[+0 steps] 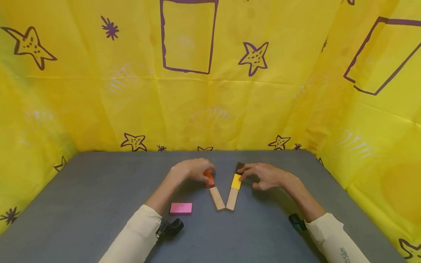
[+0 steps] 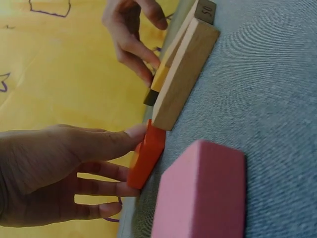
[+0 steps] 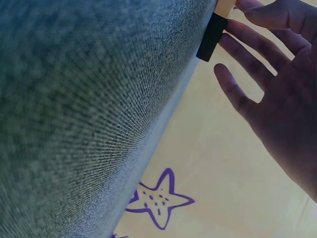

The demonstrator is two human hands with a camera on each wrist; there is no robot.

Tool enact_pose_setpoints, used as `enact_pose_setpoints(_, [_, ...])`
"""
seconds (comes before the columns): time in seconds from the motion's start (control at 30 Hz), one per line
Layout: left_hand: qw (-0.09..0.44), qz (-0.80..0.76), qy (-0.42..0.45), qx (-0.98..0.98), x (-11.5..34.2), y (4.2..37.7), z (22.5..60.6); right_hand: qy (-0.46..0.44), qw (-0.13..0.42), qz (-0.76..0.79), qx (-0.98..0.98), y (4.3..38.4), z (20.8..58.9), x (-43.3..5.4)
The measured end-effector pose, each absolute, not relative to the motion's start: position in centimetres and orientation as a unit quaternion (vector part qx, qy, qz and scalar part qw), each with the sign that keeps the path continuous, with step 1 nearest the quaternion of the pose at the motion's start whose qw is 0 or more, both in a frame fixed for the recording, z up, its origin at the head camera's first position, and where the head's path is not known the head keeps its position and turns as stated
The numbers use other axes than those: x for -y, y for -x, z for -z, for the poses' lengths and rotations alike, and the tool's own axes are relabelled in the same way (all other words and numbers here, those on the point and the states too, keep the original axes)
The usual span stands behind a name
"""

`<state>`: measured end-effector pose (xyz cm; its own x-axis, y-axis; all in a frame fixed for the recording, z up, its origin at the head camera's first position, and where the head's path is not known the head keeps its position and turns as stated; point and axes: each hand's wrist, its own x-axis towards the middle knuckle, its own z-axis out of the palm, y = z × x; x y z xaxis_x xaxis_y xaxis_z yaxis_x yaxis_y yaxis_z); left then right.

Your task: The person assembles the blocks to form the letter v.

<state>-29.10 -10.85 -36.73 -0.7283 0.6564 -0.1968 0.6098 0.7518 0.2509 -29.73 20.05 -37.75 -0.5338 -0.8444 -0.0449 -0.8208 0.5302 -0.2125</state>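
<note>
On the grey table, several blocks form a V whose point faces me. My left hand (image 1: 192, 170) pinches an orange block (image 2: 148, 153) between thumb and fingers, at the far end of the V's left arm. That block meets a plain wooden block (image 1: 217, 199). The right arm runs from another wooden block (image 1: 232, 200) through a yellow block (image 1: 235, 181) to a black block (image 1: 239, 168) at its far end. My right hand (image 1: 266, 176) touches the yellow and black blocks with its fingertips, fingers extended and thumb held away from them.
A pink block (image 1: 181, 208) lies flat to the left of the V, near my left forearm. Yellow cloth (image 1: 197, 109) with purple drawings walls the table (image 1: 108, 197) at the back and sides. A dark wrist device (image 1: 173, 227) hangs low by my left sleeve.
</note>
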Motion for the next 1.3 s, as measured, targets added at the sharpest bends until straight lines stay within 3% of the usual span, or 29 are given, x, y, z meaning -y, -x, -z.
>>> enact_pose_setpoints(1.3, [0.147, -0.064, -0.366, -0.917, 10.42, 28.82, 36.47, 0.473, 0.079, 0.096, -0.872, 29.81, 37.81, -19.98])
